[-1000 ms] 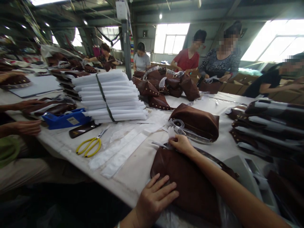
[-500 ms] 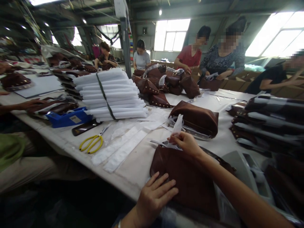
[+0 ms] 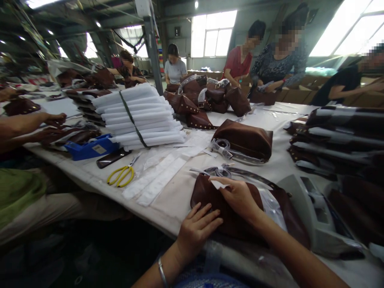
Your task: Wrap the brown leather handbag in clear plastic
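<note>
A brown leather handbag lies on its side at the table's front edge. My left hand rests on its near left part, fingers spread. Above the bag's upper edge my right hand pinches a small piece of white paper between thumb and fingers. Just beyond the bag is a coiled strap in clear wrapping. Clear plastic covers the bag's right part. A second brown handbag sits farther back, with another wrapped coil beside it.
Yellow-handled scissors, a dark phone and a blue tape dispenser lie left, by a tied stack of white sheets. A grey tape dispenser and stacked bags stand right. Co-workers are around the table; one's hand is at left.
My right hand has drawn back and lowered toward me over the bag, the white paper now folded down in its pinch. My left hand stays on the bag. At left, a co-worker's hand has come up.
</note>
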`<state>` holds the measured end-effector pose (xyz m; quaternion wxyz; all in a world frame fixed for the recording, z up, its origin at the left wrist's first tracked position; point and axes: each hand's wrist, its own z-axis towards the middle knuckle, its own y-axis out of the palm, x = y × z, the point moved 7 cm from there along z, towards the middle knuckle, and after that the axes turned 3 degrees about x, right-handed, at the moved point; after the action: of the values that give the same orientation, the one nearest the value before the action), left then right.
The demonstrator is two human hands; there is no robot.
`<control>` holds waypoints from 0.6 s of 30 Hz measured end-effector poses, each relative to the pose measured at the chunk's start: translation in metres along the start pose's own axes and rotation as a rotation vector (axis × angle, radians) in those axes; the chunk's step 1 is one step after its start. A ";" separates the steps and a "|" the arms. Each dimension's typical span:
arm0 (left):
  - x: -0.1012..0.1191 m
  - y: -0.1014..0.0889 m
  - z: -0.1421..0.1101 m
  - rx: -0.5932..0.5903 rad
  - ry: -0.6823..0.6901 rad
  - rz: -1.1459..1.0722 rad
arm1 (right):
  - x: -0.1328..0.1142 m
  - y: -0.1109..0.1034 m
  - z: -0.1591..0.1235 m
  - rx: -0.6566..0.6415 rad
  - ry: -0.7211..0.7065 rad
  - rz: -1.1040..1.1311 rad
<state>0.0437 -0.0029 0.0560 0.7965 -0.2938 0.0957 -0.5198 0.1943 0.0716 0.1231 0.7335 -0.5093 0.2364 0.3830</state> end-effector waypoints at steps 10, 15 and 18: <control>0.003 0.014 0.008 -0.052 -0.059 0.019 | 0.000 0.032 -0.070 0.010 -0.261 -0.216; -0.004 0.014 0.002 -0.196 -0.002 -0.122 | -0.001 0.037 -0.078 -0.007 -0.310 -0.265; -0.013 0.011 -0.001 -0.159 -0.048 -0.200 | -0.004 0.038 -0.082 0.002 -0.319 -0.303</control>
<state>0.0464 0.0113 0.0469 0.7170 -0.3765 0.0876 -0.5801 0.1650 0.0010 0.0745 0.8114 -0.4711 0.0384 0.3439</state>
